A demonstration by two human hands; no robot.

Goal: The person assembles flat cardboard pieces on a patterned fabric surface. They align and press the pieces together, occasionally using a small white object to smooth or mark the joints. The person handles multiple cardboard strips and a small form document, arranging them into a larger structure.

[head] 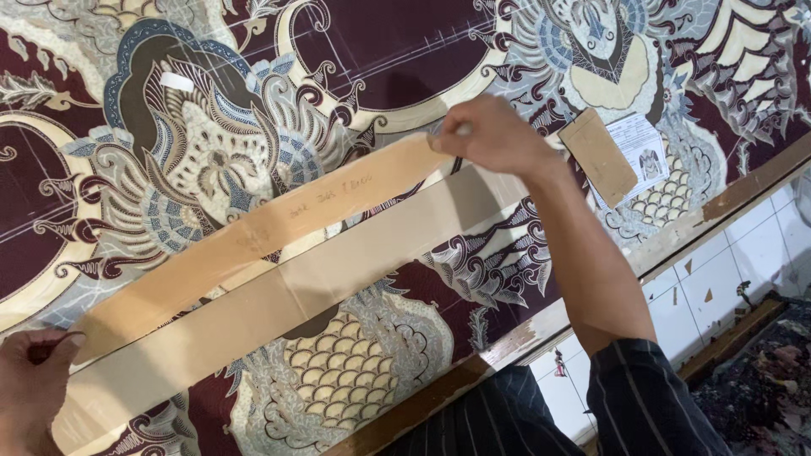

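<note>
A long brown cardboard pattern strip [253,236] lies slantwise across a patterned maroon, cream and blue batik cloth [203,152]. A second, paler cardboard strip [279,308] runs just below it, parallel. My right hand [494,135] pinches the upper strip's far right end, with a small whitish piece, perhaps chalk, between the fingers. My left hand [29,380] grips the near left ends of the strips at the frame's lower left.
A smaller brown cardboard piece [598,156] and a white printed paper [642,152] lie on the cloth at the right. A small white tag [176,81] sits at upper left. The wooden table edge [507,338] runs diagonally; white tiled floor [718,279] lies beyond.
</note>
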